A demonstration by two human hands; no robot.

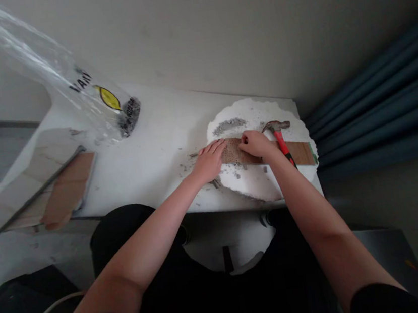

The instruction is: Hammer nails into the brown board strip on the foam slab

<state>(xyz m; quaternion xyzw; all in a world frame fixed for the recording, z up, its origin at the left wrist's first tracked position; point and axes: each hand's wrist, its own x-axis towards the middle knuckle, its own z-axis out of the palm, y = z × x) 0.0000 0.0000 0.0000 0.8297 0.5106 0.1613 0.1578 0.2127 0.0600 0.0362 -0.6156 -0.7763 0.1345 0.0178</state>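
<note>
One long brown textured strip point(233, 152) lies on a wavy-edged white mat point(252, 181). The left hand point(212, 162), fingers together, presses its left end; the right hand point(256, 144) curls fingers, any pinch hidden. A red-and-black claw hammer point(280, 137) crosses it. Leftward, a clear plastic bag point(90, 100) reads "VA…", partly illegible.

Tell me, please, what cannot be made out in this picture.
Right hand: head view, its own curled fingers hide whether it holds anything.
Hammer: head view, the right forearm hides the handle's lower end.
Patterned brown piece and plain brown strip: head view, the right hand and wrist hide whether they join.
Clear plastic bag: head view, cut off by the top edge.
</note>
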